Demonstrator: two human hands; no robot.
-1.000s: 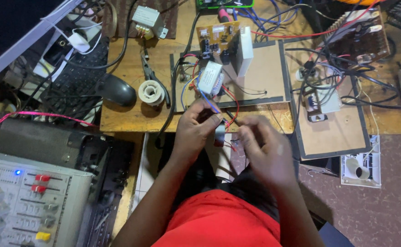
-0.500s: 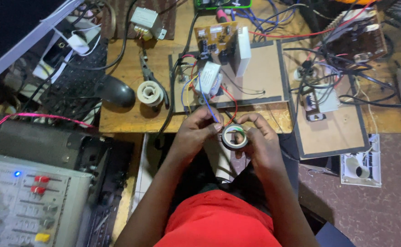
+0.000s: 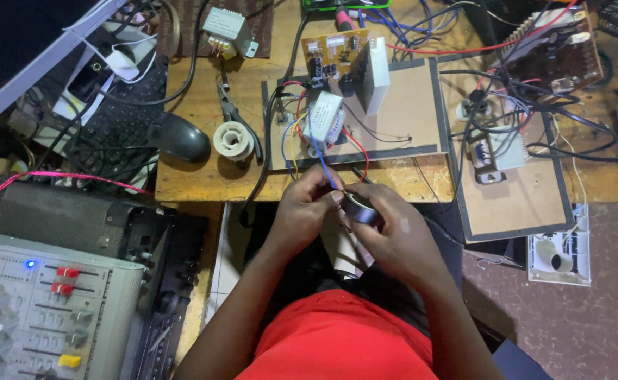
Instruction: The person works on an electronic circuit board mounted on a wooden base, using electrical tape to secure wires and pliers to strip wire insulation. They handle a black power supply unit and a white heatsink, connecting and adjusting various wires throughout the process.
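Observation:
My right hand (image 3: 393, 236) grips a roll of black tape (image 3: 360, 208) just in front of the wooden bench edge. My left hand (image 3: 307, 204) pinches a blue wire (image 3: 321, 151) right beside the roll. The blue wire runs up to a small white transformer (image 3: 324, 116) on a brown board (image 3: 400, 116), together with red and yellow wires. A tan circuit board (image 3: 333, 51) with a white block stands on the same board, farther back.
A spool of solder (image 3: 233, 139), pliers (image 3: 231, 105) and a black mouse (image 3: 178, 136) lie left of the board. A second board (image 3: 527, 190) with tangled wires sits to the right. An audio mixer (image 3: 34, 309) is at lower left, a keyboard (image 3: 108, 112) at upper left.
The tape roll, held face up between both hands half a second ago, has turned on its side in my right hand. My left hand has closed in on the blue wire.

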